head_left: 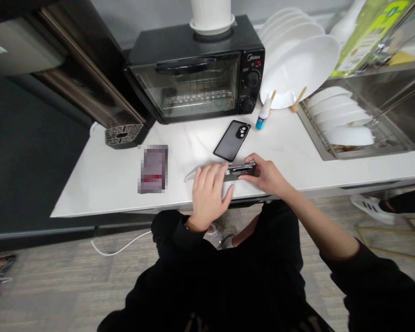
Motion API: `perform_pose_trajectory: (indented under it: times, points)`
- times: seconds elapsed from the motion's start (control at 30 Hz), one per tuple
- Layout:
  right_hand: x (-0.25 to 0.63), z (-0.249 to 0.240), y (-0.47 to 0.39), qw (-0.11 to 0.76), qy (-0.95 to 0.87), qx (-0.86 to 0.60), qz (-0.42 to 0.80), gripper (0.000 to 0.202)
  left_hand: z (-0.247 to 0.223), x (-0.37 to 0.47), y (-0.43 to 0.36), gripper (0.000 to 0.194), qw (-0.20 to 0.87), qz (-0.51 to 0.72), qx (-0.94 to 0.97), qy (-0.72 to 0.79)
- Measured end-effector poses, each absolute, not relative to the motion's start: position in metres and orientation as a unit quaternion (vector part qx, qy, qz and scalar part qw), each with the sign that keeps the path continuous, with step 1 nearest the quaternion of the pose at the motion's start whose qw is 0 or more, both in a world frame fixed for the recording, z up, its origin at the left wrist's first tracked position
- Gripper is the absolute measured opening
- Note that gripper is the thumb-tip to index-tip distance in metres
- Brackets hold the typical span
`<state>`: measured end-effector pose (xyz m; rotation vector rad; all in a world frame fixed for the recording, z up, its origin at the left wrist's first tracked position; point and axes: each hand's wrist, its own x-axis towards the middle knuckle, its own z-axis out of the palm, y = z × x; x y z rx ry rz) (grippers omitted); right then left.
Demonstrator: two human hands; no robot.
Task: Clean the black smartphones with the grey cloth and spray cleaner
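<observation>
My right hand (268, 175) is closed on the right end of a smartphone (242, 169), tilted on its edge near the counter's front, its camera bump showing. My left hand (209, 191) lies over the phone's left end, fingers close together. A pale grey cloth (191, 175) pokes out from under those fingers; most of it is hidden. Just behind the phone, a dark translucent phone case (231, 140) with camera cutouts lies flat. A small spray bottle (262, 116) with a blue label stands beyond the case. Left of my hands is a flat rectangular item (153, 169), blurred by pixelation.
A black toaster oven (197, 69) stands at the back of the white counter (100, 184), a white pot (211, 16) on top. To its right are racked plates (300, 69) and bowls (346, 115) by the sink. A drink dispenser (90, 78) stands left.
</observation>
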<state>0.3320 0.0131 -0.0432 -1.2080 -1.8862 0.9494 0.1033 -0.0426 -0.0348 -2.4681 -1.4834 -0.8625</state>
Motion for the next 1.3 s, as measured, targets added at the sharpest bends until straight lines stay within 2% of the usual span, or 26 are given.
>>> perform_pose_trajectory:
  times: [0.2,0.4,0.5,0.6,0.7,0.77,0.9,1.0,1.1,1.2,1.3]
  points:
    - [0.333,-0.040,0.013,0.360,-0.725,-0.467,0.357,0.027,-0.030,0.163,-0.034,0.062,0.054,-0.265,-0.868,-0.417]
    - [0.332,-0.045,0.014,0.343,-0.730,-0.466,0.363,0.043,-0.032,0.089,-0.040,0.066,0.079,-0.275,-0.825,-0.487]
    - [0.332,-0.046,0.014,0.343,-0.732,-0.466,0.361,0.043,-0.031,0.080,-0.044,0.060,0.082,-0.289,-0.810,-0.503]
    - [0.331,-0.044,0.013,0.346,-0.732,-0.466,0.358,0.039,-0.028,0.111,-0.044,0.055,0.054,-0.294,-0.825,-0.480]
    - [0.332,-0.043,0.013,0.347,-0.739,-0.466,0.342,0.026,-0.023,0.149,-0.040,0.055,0.023,-0.284,-0.856,-0.431]
    - [0.333,-0.042,0.014,0.346,-0.741,-0.470,0.331,0.025,-0.020,0.158,-0.038,0.057,0.015,-0.287,-0.865,-0.411]
    - [0.333,-0.043,0.014,0.340,-0.738,-0.481,0.330,0.031,-0.017,0.129,-0.037,0.060,0.033,-0.291,-0.848,-0.442]
    - [0.332,-0.044,0.015,0.347,-0.732,-0.478,0.341,0.040,-0.017,0.090,-0.037,0.053,0.061,-0.277,-0.830,-0.481]
    - [0.331,-0.046,0.015,0.345,-0.733,-0.476,0.341,0.041,-0.021,0.077,-0.038,0.052,0.079,-0.282,-0.810,-0.508]
    - [0.331,-0.045,0.015,0.342,-0.736,-0.475,0.339,0.038,-0.024,0.106,-0.040,0.057,0.068,-0.275,-0.824,-0.490]
    - [0.333,-0.043,0.015,0.348,-0.744,-0.470,0.324,0.025,-0.024,0.151,-0.041,0.062,0.054,-0.253,-0.860,-0.439]
